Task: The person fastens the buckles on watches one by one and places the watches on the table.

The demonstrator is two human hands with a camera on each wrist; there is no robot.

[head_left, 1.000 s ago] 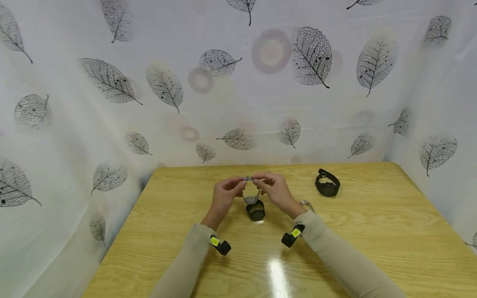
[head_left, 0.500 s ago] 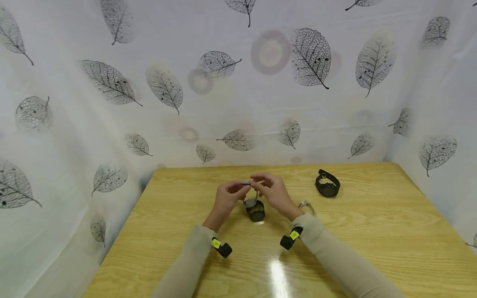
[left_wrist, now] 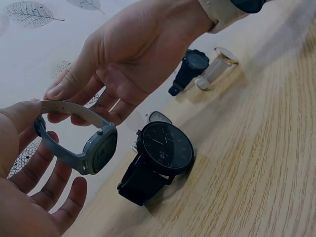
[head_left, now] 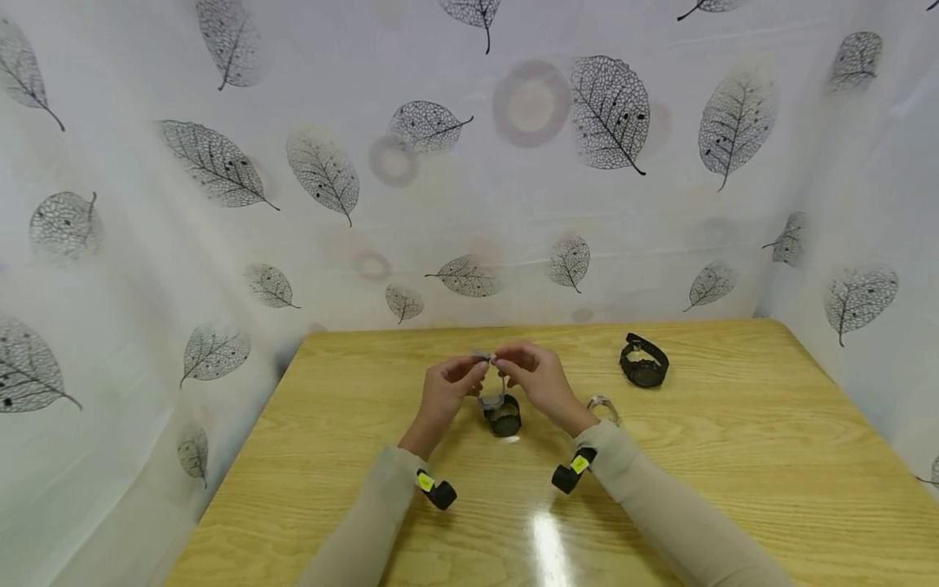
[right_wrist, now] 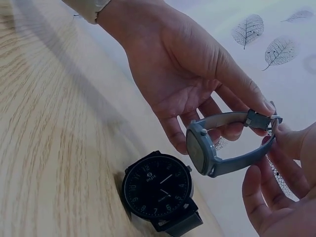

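A grey-blue wristwatch (head_left: 491, 402) with a squarish case is held up between both hands, its strap bent into a loop. My left hand (head_left: 443, 391) pinches one strap end by the thumb and fingers. Thumb and fingers of my right hand (head_left: 541, 379) pinch the other end, where a small metal buckle (right_wrist: 274, 118) shows in the right wrist view. The strap ends meet at the fingertips, which partly cover them. Close below the held watch, a black round-dial watch (left_wrist: 165, 145) rests on the table with its strap looped.
On the wooden table (head_left: 734, 456), a light-strapped watch (head_left: 604, 408) lies beside the right wrist. Farther right and back is a black sports watch (head_left: 645, 363). Behind the black round watch, a silver-rimmed watch (left_wrist: 159, 117) shows partly. A leaf-patterned curtain (head_left: 469, 187) surrounds the table.
The fingers have shifted on the strap ends, which have turned between the fingertips. The right forearm has moved slightly, uncovering more of the light-strapped watch. The grey-blue watch stays held.
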